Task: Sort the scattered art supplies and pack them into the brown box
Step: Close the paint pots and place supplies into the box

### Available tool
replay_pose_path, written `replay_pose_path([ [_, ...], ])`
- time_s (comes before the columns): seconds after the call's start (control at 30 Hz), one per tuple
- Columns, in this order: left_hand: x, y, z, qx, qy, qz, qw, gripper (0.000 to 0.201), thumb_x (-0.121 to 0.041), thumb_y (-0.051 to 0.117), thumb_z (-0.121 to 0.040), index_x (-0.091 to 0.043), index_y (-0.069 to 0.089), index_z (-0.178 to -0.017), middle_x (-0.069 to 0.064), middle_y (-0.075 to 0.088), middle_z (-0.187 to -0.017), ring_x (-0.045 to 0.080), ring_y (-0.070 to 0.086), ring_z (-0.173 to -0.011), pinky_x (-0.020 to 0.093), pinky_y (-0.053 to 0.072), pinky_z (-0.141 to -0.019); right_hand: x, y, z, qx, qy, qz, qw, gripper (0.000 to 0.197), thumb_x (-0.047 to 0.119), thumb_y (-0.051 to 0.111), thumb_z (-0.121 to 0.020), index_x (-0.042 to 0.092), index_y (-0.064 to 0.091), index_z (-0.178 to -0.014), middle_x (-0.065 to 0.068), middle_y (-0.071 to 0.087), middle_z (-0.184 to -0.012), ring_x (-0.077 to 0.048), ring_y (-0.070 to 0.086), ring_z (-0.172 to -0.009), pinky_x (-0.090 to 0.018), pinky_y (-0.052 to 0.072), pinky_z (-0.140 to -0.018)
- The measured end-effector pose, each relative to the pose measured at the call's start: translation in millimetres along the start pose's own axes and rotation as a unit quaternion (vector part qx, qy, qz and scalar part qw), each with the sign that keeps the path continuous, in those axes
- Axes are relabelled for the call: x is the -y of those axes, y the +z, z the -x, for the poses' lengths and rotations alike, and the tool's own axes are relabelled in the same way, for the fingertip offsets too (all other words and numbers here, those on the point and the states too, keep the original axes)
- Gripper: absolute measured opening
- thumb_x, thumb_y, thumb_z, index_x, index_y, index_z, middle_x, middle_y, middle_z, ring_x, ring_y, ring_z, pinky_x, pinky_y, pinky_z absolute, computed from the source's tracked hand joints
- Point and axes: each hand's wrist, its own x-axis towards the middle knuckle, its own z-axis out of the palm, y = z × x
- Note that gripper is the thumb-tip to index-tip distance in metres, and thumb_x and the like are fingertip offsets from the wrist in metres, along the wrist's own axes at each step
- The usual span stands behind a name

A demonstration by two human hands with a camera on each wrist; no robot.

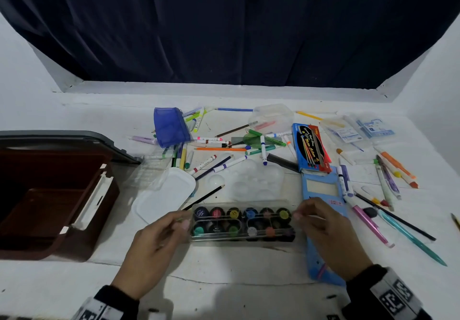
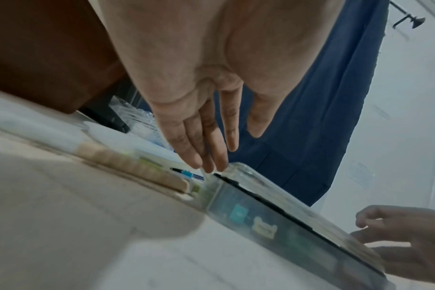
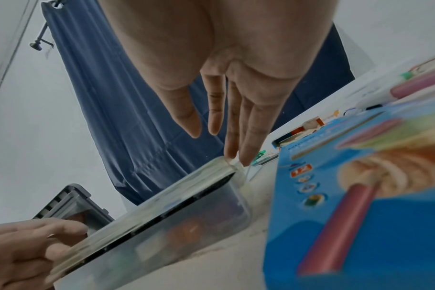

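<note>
A clear plastic case of paint pots (image 1: 242, 222) lies on the white table near its front edge. My left hand (image 1: 179, 222) touches the case's left end with straight fingertips. My right hand (image 1: 298, 214) touches its right end the same way. In the left wrist view the fingers (image 2: 206, 153) reach the case's (image 2: 273, 212) top corner, with the thumb held apart. In the right wrist view the fingers (image 3: 234, 141) meet the case (image 3: 174, 215) at its lid edge. The brown box (image 1: 49, 195) stands open at the left, its grey lid (image 1: 62, 140) behind it.
A blue pencil box (image 1: 323, 195) lies under my right wrist. Markers and pencils (image 1: 219, 150) are scattered behind the case, with a blue mesh pouch (image 1: 170, 126), a clear palette (image 1: 256, 180) and a white lid (image 1: 166, 192). More pens (image 1: 398, 220) lie to the right.
</note>
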Motion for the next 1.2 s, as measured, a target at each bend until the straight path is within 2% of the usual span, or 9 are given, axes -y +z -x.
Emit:
replay_pose_path([
  [0.07,1.9,2.2,5.2,-0.007,0.002,0.000,1.000,0.019,-0.027,0.065,-0.093,-0.025,0.073,-0.110,0.002,0.076,-0.099,0.016,0.072,-0.096,0.028,0.054,-0.092,-3.3,0.6,2.7,-0.005,0.004,0.008,1.000,0.006,0.007,0.066,-0.090,0.013,0.064,-0.090,0.005,0.071,-0.092,0.001,0.068,-0.083,-0.008,0.050,-0.069],
  [0.27,1.4,3.6,8.7,-0.015,0.005,-0.039,0.999,0.023,-0.013,0.070,-0.088,-0.024,0.074,-0.107,-0.005,0.077,-0.096,0.010,0.072,-0.093,0.022,0.055,-0.090,-15.6,5.7,4.8,-0.037,-0.075,0.155,0.984,0.020,0.012,0.078,-0.079,0.024,0.063,-0.078,0.015,0.068,-0.077,-0.004,0.067,-0.079,-0.022,0.056,-0.074],
  [0.33,1.8,3.7,7.4,-0.016,0.010,-0.064,0.998,0.025,-0.010,0.073,-0.087,-0.027,0.073,-0.106,-0.005,0.076,-0.094,0.010,0.072,-0.091,0.022,0.055,-0.088,-17.3,6.2,3.9,-0.038,-0.080,0.172,0.981,0.021,0.012,0.080,-0.076,0.025,0.063,-0.076,0.016,0.067,-0.075,-0.002,0.065,-0.077,-0.016,0.054,-0.073],
  [0.4,3.7,3.3,5.6,-0.024,0.009,-0.086,0.996,0.031,-0.012,0.076,-0.084,-0.030,0.070,-0.108,-0.003,0.074,-0.091,0.012,0.072,-0.088,0.020,0.055,-0.085,-20.2,5.9,1.6,-0.036,-0.077,0.170,0.982,0.023,0.011,0.081,-0.075,0.024,0.063,-0.075,0.015,0.066,-0.075,-0.002,0.064,-0.078,-0.007,0.048,-0.071],
  [0.5,9.6,1.5,1.9,-0.063,0.008,-0.136,0.989,0.042,-0.014,0.082,-0.080,-0.032,0.067,-0.114,-0.005,0.068,-0.090,0.012,0.069,-0.083,0.020,0.055,-0.076,-22.3,5.8,-0.7,-0.040,-0.060,0.168,0.983,0.022,0.012,0.081,-0.075,0.024,0.062,-0.075,0.012,0.066,-0.077,0.000,0.061,-0.085,-0.003,0.045,-0.072],
  [0.6,10.7,0.7,-0.8,-0.074,-0.007,-0.198,0.977,0.035,-0.022,0.083,-0.078,-0.038,0.066,-0.105,-0.007,0.063,-0.087,0.011,0.063,-0.078,0.021,0.052,-0.068,-21.4,5.3,-1.6,-0.048,-0.039,0.187,0.980,0.018,0.020,0.081,-0.077,0.023,0.064,-0.081,0.013,0.063,-0.081,0.001,0.058,-0.083,-0.002,0.041,-0.071],
  [0.8,10.3,1.8,0.7,-0.055,-0.070,-0.195,0.977,0.028,-0.037,0.078,-0.081,-0.035,0.068,-0.106,-0.007,0.067,-0.084,0.001,0.060,-0.077,0.010,0.045,-0.067,-22.4,1.7,-4.7,-0.011,0.056,0.236,0.970,0.034,0.053,0.076,-0.075,0.031,0.062,-0.097,0.015,0.058,-0.089,-0.004,0.057,-0.079,-0.018,0.046,-0.069],
  [1.03,1.2,1.9,-11.4,-0.046,-0.127,-0.142,0.981,0.023,-0.032,0.083,-0.077,-0.032,0.068,-0.095,-0.012,0.071,-0.072,-0.001,0.061,-0.062,0.007,0.043,-0.058,-12.7,-0.5,-14.7,0.009,0.106,0.229,0.968,0.038,0.052,0.079,-0.072,0.035,0.058,-0.099,0.015,0.060,-0.086,-0.007,0.060,-0.083,-0.029,0.054,-0.075],
  [1.2,4.4,2.2,-8.4,-0.064,-0.136,-0.117,0.982,0.021,-0.035,0.085,-0.075,-0.027,0.071,-0.088,-0.003,0.070,-0.069,0.003,0.058,-0.056,0.010,0.043,-0.054,-23.5,7.2,-1.4,-0.051,0.097,0.193,0.975,0.033,0.053,0.079,-0.071,0.031,0.061,-0.087,0.015,0.063,-0.074,-0.010,0.059,-0.085,-0.023,0.049,-0.067],
])
